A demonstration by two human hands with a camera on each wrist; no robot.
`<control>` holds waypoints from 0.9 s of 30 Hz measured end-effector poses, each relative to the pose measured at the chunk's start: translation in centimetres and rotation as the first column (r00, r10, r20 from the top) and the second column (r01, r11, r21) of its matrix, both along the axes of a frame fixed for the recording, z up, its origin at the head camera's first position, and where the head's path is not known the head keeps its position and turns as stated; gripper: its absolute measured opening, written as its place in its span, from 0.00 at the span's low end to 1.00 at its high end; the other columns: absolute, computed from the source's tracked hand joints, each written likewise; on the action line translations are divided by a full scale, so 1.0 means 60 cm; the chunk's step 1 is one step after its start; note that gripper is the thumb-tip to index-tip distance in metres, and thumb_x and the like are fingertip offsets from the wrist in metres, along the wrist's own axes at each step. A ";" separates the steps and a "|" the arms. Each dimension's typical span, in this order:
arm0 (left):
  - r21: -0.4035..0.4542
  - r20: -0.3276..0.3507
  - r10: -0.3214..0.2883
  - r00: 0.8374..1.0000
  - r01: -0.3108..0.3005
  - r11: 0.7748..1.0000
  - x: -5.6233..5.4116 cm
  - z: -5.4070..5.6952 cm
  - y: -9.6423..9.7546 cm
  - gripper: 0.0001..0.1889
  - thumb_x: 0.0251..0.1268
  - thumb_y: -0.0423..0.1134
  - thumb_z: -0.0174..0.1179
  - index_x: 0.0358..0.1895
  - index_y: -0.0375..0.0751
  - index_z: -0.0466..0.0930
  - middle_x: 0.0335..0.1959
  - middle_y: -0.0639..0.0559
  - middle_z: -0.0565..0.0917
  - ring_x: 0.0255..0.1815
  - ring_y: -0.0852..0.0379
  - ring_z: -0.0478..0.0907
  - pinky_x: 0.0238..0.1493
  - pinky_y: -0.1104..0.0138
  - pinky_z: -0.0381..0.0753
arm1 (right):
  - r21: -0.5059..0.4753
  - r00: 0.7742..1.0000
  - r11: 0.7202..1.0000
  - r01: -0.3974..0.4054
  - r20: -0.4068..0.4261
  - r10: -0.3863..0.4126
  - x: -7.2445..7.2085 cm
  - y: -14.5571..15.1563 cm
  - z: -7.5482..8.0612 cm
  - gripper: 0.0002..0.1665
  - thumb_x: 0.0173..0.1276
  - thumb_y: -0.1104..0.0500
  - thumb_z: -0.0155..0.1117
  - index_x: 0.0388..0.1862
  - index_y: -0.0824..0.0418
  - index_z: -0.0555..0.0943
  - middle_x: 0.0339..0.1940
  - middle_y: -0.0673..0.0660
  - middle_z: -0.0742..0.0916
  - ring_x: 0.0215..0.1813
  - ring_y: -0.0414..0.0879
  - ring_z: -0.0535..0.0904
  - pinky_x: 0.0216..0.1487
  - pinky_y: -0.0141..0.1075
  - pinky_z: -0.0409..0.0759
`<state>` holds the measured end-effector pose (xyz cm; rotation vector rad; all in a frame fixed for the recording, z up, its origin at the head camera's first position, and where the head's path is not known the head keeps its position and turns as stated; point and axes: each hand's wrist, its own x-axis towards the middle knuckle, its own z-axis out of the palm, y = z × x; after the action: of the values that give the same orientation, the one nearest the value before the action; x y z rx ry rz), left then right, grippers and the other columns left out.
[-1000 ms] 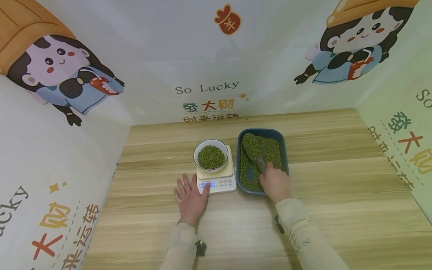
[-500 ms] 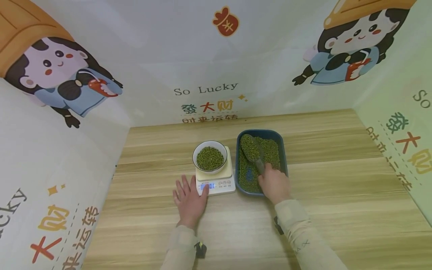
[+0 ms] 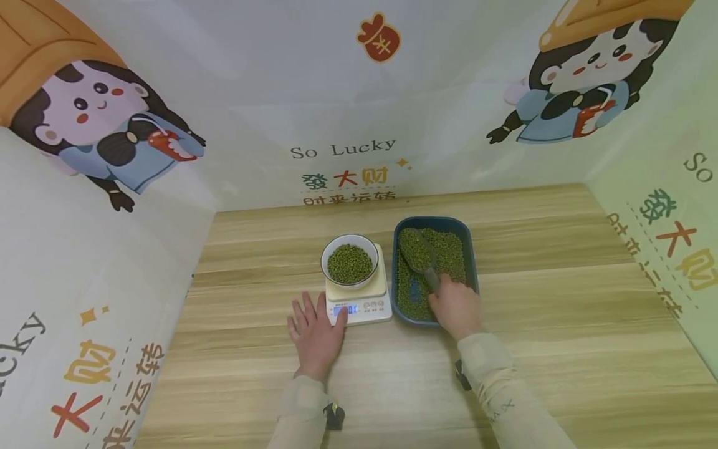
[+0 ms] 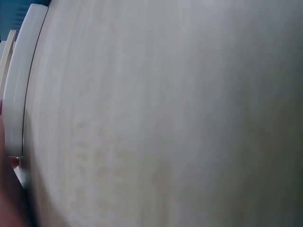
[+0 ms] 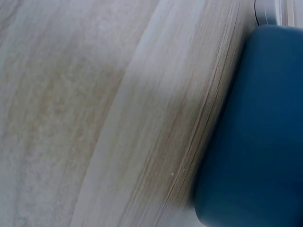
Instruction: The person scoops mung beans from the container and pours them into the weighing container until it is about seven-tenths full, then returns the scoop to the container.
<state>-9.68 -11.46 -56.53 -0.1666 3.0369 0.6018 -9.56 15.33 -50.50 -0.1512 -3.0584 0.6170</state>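
In the head view, a bowl of green beans (image 3: 350, 264), white with a dark rim, stands on a kitchen scale (image 3: 364, 312). My left hand (image 3: 318, 340) lies with fingers spread at the scale's front left corner, its thumb touching the front by the display. To the right is a blue tray (image 3: 473, 268) holding more green beans. My right hand (image 3: 457, 308) grips the handle of a grey translucent scoop (image 3: 430, 277), whose head, with beans in it, is over the tray's left part. The left wrist view catches the scale's side (image 4: 21, 80); the right wrist view catches the tray's outer wall (image 5: 255, 132).
Everything stands on a wood-grain table (image 3: 561, 293). Printed white walls (image 3: 252, 112) with cartoon figures and lettering enclose its back and sides. The scale and the tray stand close together with a narrow gap.
The scoop's head has shifted slightly toward the person inside the tray, with my right hand still on its handle. My left hand keeps its place at the scale.
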 end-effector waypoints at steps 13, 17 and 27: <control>0.001 -0.023 -0.006 1.000 0.006 1.000 0.003 0.004 -0.002 0.40 0.59 0.69 0.29 0.69 0.47 0.51 0.71 0.41 0.39 0.69 0.42 0.29 0.62 0.46 0.29 | -0.007 1.000 1.000 0.001 0.011 -0.001 0.000 0.000 -0.002 0.24 0.58 0.55 0.56 0.50 0.67 0.73 0.15 0.54 0.77 0.13 0.46 0.69 0.11 0.38 0.65; 0.009 -0.022 -0.012 1.000 0.012 1.000 0.004 0.006 -0.001 0.40 0.60 0.69 0.30 0.69 0.46 0.51 0.71 0.41 0.39 0.69 0.41 0.29 0.62 0.45 0.28 | -0.008 1.000 1.000 0.000 0.007 0.000 0.001 0.000 -0.003 0.23 0.58 0.55 0.56 0.50 0.67 0.73 0.15 0.55 0.77 0.14 0.47 0.70 0.11 0.38 0.65; 0.016 -0.015 -0.007 1.000 0.007 1.000 0.004 0.007 0.000 0.39 0.60 0.68 0.32 0.69 0.46 0.51 0.71 0.41 0.39 0.69 0.41 0.29 0.62 0.45 0.27 | -0.004 1.000 1.000 0.005 0.002 -0.005 0.000 0.001 -0.005 0.21 0.57 0.55 0.55 0.47 0.66 0.74 0.15 0.54 0.76 0.14 0.47 0.70 0.12 0.39 0.65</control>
<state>-9.42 -11.48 -56.09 -0.1512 3.0448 0.6290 -9.57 15.40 -50.77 -0.1601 -3.0580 0.6238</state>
